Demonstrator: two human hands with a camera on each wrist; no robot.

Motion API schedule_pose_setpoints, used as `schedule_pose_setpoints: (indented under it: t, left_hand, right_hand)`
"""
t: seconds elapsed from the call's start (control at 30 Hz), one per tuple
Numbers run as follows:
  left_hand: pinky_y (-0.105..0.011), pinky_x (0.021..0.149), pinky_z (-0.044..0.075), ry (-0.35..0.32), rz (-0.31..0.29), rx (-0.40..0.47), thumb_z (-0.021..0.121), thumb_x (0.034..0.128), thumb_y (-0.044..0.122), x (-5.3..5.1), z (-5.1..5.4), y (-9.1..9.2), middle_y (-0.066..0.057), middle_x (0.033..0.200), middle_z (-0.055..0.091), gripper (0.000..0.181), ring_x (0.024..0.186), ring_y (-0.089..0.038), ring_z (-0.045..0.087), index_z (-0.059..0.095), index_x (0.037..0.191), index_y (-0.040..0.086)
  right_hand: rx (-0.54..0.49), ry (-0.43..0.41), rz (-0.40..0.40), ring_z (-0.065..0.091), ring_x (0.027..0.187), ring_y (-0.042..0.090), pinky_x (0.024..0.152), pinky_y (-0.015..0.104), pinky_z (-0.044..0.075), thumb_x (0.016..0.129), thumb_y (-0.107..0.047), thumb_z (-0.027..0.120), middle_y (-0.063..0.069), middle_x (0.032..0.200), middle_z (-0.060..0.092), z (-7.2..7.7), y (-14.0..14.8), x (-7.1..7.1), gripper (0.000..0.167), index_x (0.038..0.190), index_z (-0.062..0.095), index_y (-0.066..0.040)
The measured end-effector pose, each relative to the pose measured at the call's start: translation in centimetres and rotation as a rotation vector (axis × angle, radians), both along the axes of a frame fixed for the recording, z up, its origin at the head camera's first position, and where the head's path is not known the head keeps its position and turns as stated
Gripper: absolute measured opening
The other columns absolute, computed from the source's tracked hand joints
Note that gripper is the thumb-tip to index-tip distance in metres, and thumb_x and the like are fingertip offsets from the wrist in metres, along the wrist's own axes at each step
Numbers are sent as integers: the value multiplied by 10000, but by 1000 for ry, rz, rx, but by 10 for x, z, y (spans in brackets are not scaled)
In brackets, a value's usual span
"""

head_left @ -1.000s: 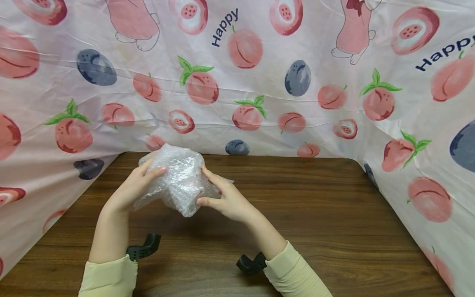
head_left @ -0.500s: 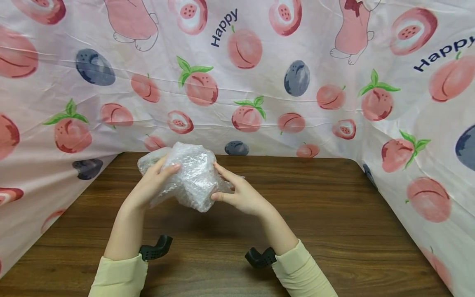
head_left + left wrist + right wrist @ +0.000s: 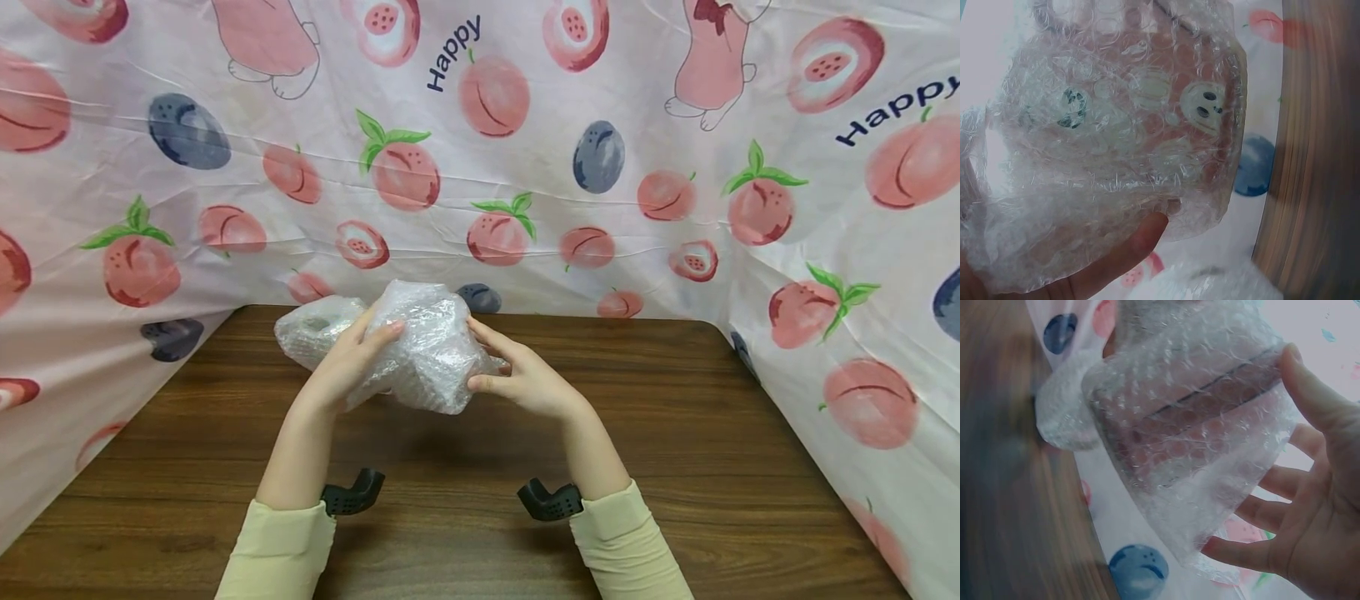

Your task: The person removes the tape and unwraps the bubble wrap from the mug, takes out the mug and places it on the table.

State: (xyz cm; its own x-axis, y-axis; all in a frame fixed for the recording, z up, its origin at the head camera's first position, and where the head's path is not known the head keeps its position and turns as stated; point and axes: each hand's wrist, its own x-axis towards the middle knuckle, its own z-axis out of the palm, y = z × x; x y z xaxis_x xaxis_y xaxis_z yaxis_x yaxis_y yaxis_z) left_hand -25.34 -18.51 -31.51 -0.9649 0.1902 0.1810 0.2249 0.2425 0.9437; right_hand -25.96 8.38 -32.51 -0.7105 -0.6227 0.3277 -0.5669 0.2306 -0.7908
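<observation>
A bubble-wrapped package [image 3: 438,346] is held up above the wooden table by both hands. My left hand [image 3: 348,358] grips its left side, thumb on the near face. On the right side, my right hand [image 3: 532,383] holds it between thumb and spread fingers. In the left wrist view, a pinkish boxy item [image 3: 1166,125] with pale cartoon faces shows through the plastic; its kind is unclear. The right wrist view shows a dark straight line across the wrapped item [image 3: 1204,400]. A bulging bubble-wrap part [image 3: 311,329] lies beyond my left hand; whether it joins the package is unclear.
The dark wooden table [image 3: 660,433] spreads beneath the hands. A fruit-printed cloth [image 3: 540,175] hangs at the back and along both sides. Black wrist mounts [image 3: 356,493] jut inward from the two cuffs.
Both hands have moved right with the package, rising slightly. More of the bulging bubble wrap now shows left of my left hand. Both hands keep their hold.
</observation>
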Motion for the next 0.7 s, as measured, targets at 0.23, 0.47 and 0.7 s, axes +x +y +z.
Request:
schedule_pose_setpoints:
  t: [0.23, 0.47, 0.7]
  left_hand:
    - [-556, 1095, 160, 16, -23, -28, 517, 957, 444, -6, -3, 12, -57, 1568, 191, 702, 1406, -287, 163, 199, 1545, 229]
    - [-541, 1046, 271, -1, -114, 69, 505, 960, 392, -7, -6, 21, -47, 1552, 238, 667, 1330, -316, 306, 196, 1542, 287]
    - [-497, 1074, 238, -21, -154, 128, 499, 955, 352, -8, -10, 29, 18, 1554, 232, 633, 1347, -256, 279, 225, 1525, 341]
  right_hand:
    - [-4, 12, 5, 384, 1331, 273, 996, 453, 400, 862, -65, 712, 79, 1536, 296, 2, 16, -3, 789, 1522, 282, -114]
    - [-2, 4, 2, 392, 1325, 272, 987, 454, 408, 857, -37, 709, 98, 1525, 314, 1, 28, -5, 779, 1514, 294, -93]
    - [5, 3, 8, 395, 1321, 272, 999, 468, 393, 865, -68, 709, 106, 1520, 322, 0, 40, -6, 773, 1515, 292, -92]
